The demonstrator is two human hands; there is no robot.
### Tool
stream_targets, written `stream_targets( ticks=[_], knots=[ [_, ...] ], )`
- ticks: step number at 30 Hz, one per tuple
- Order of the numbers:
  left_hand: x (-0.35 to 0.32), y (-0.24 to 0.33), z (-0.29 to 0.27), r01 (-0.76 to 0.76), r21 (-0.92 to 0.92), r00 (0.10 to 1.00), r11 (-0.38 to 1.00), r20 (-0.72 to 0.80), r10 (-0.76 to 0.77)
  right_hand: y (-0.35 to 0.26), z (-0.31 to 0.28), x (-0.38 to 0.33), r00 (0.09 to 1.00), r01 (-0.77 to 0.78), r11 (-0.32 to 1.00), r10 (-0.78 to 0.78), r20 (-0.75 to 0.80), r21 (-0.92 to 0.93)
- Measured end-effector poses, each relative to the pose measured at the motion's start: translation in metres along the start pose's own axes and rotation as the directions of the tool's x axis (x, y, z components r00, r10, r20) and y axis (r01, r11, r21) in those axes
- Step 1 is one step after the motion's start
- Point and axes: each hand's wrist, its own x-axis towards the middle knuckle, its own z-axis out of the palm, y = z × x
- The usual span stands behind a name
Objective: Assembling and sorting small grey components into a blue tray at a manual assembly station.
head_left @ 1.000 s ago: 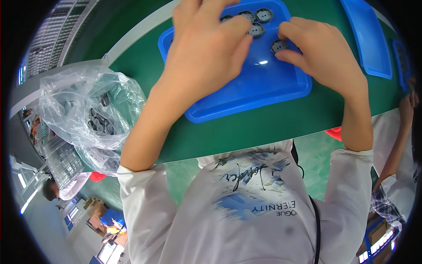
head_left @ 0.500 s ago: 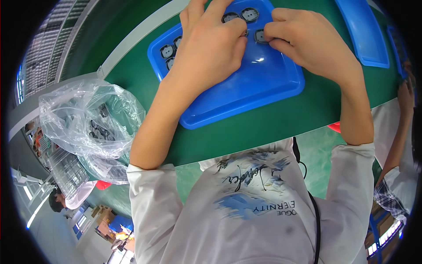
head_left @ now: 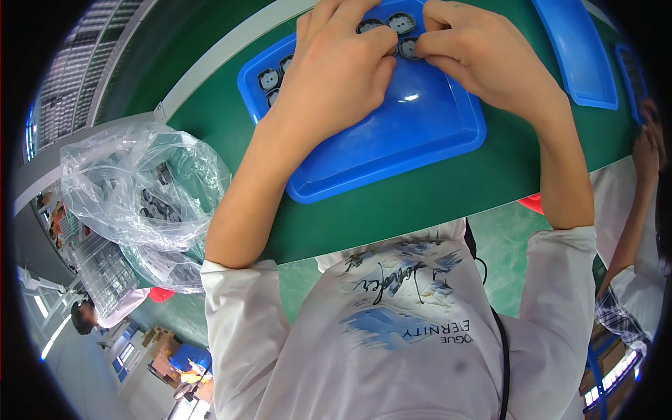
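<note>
A blue tray (head_left: 392, 157) lies on the green table in front of me, with small rounded-square parts in it, black-rimmed with grey faces. My right hand (head_left: 483, 59) is closed in a pinch on one grey-faced part (head_left: 409, 48) toward the tray's far right. Close beside it, my left hand (head_left: 343, 66) has thumb and forefinger drawn together; a dark sliver shows at their tips, mostly hidden. Beyond the fingers sits another part (head_left: 401, 23), and one more (head_left: 369, 26) is half covered by my left hand. Several parts (head_left: 268, 79) stand along the tray's left side, partly behind my left hand.
To the left, a clear plastic bag (head_left: 147, 189) holds several dark parts. A second blue tray (head_left: 584, 63) stands at the far right of the green table (head_left: 350, 224). Another person's arm (head_left: 640, 182) reaches in at the right edge.
My right hand has shifted slightly left and away from me, bringing its part up close to my left fingertips. The left hand stays nearly in place.
</note>
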Motion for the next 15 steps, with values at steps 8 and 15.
stream_targets(
  ticks=[8,15],
  knots=[
    [-0.001,0.002,0.000,0.009,-0.038,1.000,0.999,0.020,-0.009,0.043,0.046,0.007,0.663,0.551,0.834,-0.439,-0.606,-0.001],
    [-0.001,-0.021,0.036,-0.407,-0.080,0.853,0.910,-0.390,0.347,0.055,0.052,0.000,0.639,0.574,0.818,-0.421,-0.644,0.035]
  ],
)
